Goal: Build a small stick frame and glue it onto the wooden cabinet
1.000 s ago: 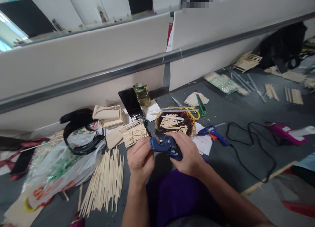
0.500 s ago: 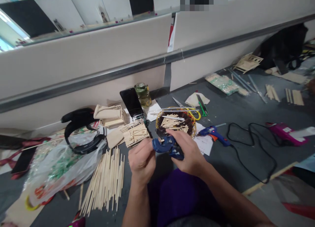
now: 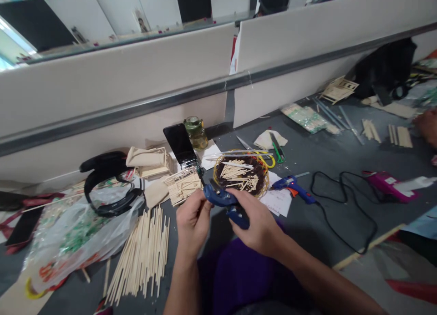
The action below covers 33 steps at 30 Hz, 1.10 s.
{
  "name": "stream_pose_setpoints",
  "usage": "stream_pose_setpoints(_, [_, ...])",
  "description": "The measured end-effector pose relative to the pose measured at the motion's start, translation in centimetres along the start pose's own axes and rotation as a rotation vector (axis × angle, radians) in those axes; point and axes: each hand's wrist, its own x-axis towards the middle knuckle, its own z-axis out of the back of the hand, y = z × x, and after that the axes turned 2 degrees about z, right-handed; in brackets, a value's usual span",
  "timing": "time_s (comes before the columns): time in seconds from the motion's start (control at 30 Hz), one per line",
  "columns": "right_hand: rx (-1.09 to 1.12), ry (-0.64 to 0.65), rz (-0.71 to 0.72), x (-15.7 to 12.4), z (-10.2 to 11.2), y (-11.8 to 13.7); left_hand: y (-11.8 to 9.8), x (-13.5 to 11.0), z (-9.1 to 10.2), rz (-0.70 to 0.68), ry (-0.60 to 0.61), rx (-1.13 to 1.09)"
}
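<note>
My right hand [image 3: 257, 217] is wrapped round a blue hand-held cutter [image 3: 220, 197] with a curved jaw and a dark blade. Thumb and fingers of my left hand [image 3: 194, 219] are pinched at the left end of that jaw, on a thin wooden stick mostly hidden by the fingers and the tool. Just beyond the cutter sits a round basket [image 3: 218, 180] with a yellow rim and short cut sticks in it. Left of my left forearm lies a spread of long wooden sticks [image 3: 141, 256]. Small stick-built models [image 3: 182, 187] stand behind my left hand.
A phone [image 3: 179, 144] leans upright beside a green jar [image 3: 196, 133]. To the right lie a blue glue gun [image 3: 293, 186] with its black cord, a green utility knife [image 3: 277, 147] and scissors [image 3: 266, 159]. A plastic bag [image 3: 102, 237] and black headset [image 3: 109, 187] are at left. Another person's hand [image 3: 426, 126] shows far right.
The cutter has tilted in my hands, and the pale stick end seen in its jaw is now hardly visible. At the far right another person's hand has come further into view.
</note>
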Motion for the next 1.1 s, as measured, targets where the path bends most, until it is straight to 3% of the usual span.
stream_pose_setpoints(0.13, [0.134, 0.188, -0.188, -1.8, -1.5, -0.3, 1.3, -2.2, -0.5, 0.181, 0.158, 0.056])
stream_pose_setpoints(0.3, [0.099, 0.262, -0.328, -2.7, -3.4, -2.6, 3.2, -4.5, -2.4, 0.309, 0.147, 0.136])
stream_pose_setpoints(0.43, [-0.041, 0.269, -0.287, -2.6, -4.4, -3.4, 3.9, -4.9, -3.1, 0.301, 0.08, 0.154])
stream_pose_setpoints(0.63, [-0.214, 0.233, -0.205, -2.7, -6.4, -4.0, 5.4, -5.6, -2.6, 0.407, 0.037, 0.072])
stream_pose_setpoints(0.8, [-0.22, 0.286, -0.145, -2.6, -6.8, -4.4, 6.4, -6.8, -2.4, 0.502, -0.015, -0.022])
stream_pose_setpoints(1.1, [-0.148, 0.383, -0.215, -1.9, -6.4, -4.5, 6.8, -7.4, -2.4, 0.585, 0.007, -0.081])
